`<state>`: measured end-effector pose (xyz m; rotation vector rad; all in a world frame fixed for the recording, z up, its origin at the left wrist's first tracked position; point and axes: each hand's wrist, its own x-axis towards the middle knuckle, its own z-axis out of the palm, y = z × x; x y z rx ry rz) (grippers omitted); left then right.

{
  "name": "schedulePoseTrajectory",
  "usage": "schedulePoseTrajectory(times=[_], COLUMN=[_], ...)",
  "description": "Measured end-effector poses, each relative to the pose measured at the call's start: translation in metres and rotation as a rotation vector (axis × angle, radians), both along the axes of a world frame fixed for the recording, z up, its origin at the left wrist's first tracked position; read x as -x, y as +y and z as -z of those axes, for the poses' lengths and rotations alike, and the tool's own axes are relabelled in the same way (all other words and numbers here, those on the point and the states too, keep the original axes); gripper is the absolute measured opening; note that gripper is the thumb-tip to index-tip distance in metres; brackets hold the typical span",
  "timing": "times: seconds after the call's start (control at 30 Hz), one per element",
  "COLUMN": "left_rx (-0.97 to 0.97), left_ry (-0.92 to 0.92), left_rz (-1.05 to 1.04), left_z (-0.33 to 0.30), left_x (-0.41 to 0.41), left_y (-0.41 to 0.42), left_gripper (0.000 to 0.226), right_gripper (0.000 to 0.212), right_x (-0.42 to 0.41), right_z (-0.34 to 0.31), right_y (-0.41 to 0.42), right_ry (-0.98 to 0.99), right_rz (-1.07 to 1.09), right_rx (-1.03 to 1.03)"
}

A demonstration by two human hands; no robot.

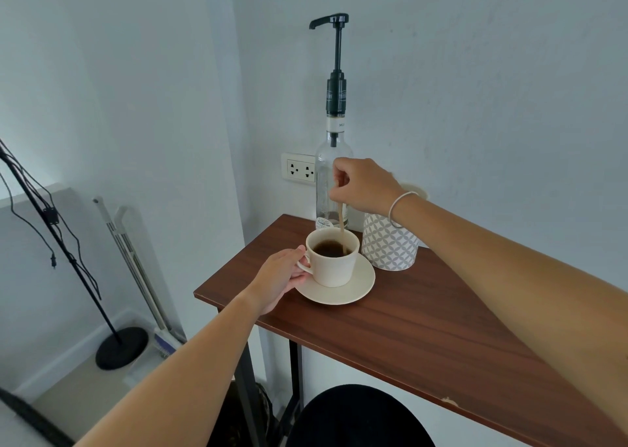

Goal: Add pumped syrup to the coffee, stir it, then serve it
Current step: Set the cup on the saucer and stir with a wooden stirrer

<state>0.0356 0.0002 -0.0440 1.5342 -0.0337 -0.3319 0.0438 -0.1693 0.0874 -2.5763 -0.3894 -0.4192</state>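
Observation:
A cream cup [334,266] of dark coffee stands on a cream saucer [356,290] at the far left end of the brown table [424,327]. My left hand [283,276] grips the cup's handle. My right hand [363,185] hovers above the cup and pinches a thin wooden stirrer [341,220], whose lower end dips into the coffee. Behind the cup, against the wall, stands a clear glass syrup bottle [328,181] with a tall black pump [336,56]; its spout points left.
A white patterned cylindrical holder [390,246] stands just right of the cup. A wall socket [299,168] sits behind the bottle. Left of the table, on the floor, are a black stand with cables [119,348] and a broom [136,270]. A black stool [356,416] is below.

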Motion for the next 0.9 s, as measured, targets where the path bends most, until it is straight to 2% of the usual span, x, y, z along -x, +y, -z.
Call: schedulePoseTrajectory(times=[0.13, 0.27, 0.33, 0.47, 0.53, 0.67, 0.73, 0.8, 0.9], left_rx=[-0.01, -0.01, -0.012, -0.01, -0.015, -0.008, -0.003, -0.001, -0.006], left_ry=[-0.007, -0.006, -0.006, -0.01, -0.006, -0.008, -0.009, -0.007, 0.004], left_rz=[0.005, 0.009, 0.009, 0.012, 0.008, 0.006, 0.004, 0.001, -0.012], left_z=[0.0001, -0.0008, -0.0014, -0.0005, -0.0005, -0.0008, -0.0001, -0.0002, -0.0017], left_x=[-0.0004, 0.0008, 0.0019, 0.0008, 0.0009, 0.0012, 0.0009, 0.0008, 0.002], left_y=[0.0006, 0.0, 0.0, 0.0007, 0.0002, 0.0, 0.0004, 0.0004, -0.0011], left_gripper=[0.021, 0.02, 0.019, 0.021, 0.02, 0.021, 0.023, 0.023, 0.02], right_gripper=[0.021, 0.008, 0.009, 0.013, 0.021, 0.009, 0.01, 0.012, 0.015], right_x=[0.0014, -0.0013, -0.0016, 0.0034, 0.0032, 0.0013, 0.0011, 0.0024, 0.003], right_z=[0.0, 0.0026, 0.0015, -0.0013, 0.0011, 0.0038, 0.0026, 0.0013, 0.0013], right_y=[0.0054, 0.0021, -0.0003, 0.0037, 0.005, 0.0006, -0.0023, -0.0015, 0.0023], right_ry=[0.075, -0.054, -0.054, 0.075, 0.058, -0.061, -0.061, -0.004, 0.073], right_rz=[-0.098, 0.004, 0.04, -0.068, -0.088, 0.029, 0.059, 0.029, -0.061], right_rx=[-0.18, -0.013, 0.043, -0.142, -0.201, -0.018, 0.04, -0.012, -0.219])
